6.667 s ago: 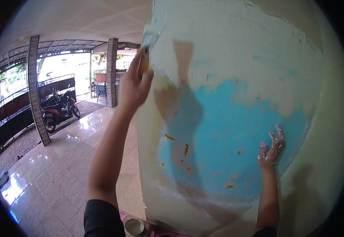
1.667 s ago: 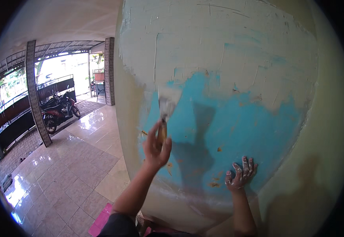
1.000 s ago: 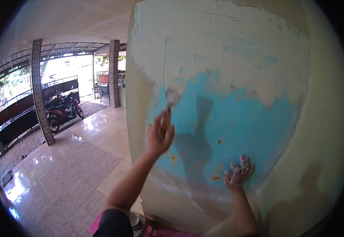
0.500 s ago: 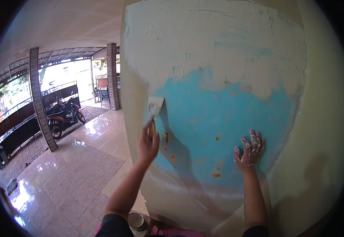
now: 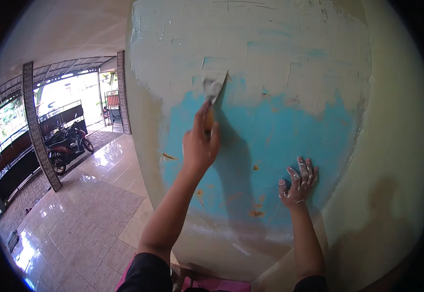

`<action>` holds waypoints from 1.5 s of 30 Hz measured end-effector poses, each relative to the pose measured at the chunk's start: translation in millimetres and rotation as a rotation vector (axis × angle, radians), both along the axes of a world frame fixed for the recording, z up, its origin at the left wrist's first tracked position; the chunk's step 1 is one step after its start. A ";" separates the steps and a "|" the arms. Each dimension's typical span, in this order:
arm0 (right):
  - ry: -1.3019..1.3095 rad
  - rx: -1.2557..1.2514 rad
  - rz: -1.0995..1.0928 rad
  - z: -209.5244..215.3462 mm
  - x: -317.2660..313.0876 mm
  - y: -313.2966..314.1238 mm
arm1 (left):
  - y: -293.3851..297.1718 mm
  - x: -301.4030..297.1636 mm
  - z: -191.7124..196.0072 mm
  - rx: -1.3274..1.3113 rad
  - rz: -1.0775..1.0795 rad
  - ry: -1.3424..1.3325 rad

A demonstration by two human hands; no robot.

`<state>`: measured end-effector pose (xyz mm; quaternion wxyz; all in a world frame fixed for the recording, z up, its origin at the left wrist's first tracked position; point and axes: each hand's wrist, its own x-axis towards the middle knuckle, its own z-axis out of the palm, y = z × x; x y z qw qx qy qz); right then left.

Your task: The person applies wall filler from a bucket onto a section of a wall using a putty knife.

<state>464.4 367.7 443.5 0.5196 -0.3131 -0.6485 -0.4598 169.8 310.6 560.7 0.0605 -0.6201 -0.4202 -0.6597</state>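
The left hand (image 5: 200,146) grips a putty knife (image 5: 213,87) high on the blue wall (image 5: 270,146) while the right hand (image 5: 298,181) lies flat, so pressing unevenly could leave ridges.

Short black sleeves on both arms; right hand (image 5: 298,181) flecked with white putty.

The floor (image 5: 90,228) is made of shiny pale tiles, and the daylight reflects on it. A motorbike (image 5: 68,146) stands on the floor far at the left, beside a dark fence (image 5: 8,170). A patterned pillar (image 5: 39,131) rises from the floor near the motorbike. At the bottom edge, a pink mat (image 5: 212,283) lies on the floor, against the foot of the wall (image 5: 270,233).
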 end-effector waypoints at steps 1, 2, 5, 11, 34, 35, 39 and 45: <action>-0.002 -0.002 0.000 -0.6 0.8 0.9 | 9.6 -2.4 -24.4 0.072 0.097 0.030; 0.002 0.000 -0.006 -1.0 -0.2 3.0 | 16.2 -4.3 -45.1 0.145 0.190 0.063; 0.022 -0.005 0.030 -4.5 2.1 5.6 | 10.7 -1.1 -95.0 0.025 0.287 0.070; 0.013 -0.013 -0.022 -5.3 2.8 6.5 | 8.6 3.9 -155.9 -0.085 0.279 0.064; 0.567 -1.168 1.400 -41.9 -107.1 -126.4 | -89.1 21.8 -158.4 -0.224 -0.445 0.208; 0.541 -0.952 1.449 -39.3 -107.4 -114.1 | -86.2 9.5 -148.0 -0.263 -0.327 0.325; 0.656 -0.783 1.001 1.6 -82.3 -89.5 | -43.9 -67.8 -118.6 0.090 0.319 0.447; 0.619 -0.395 0.648 60.3 -77.9 -49.6 | 17.3 -140.1 -106.3 0.204 0.585 0.574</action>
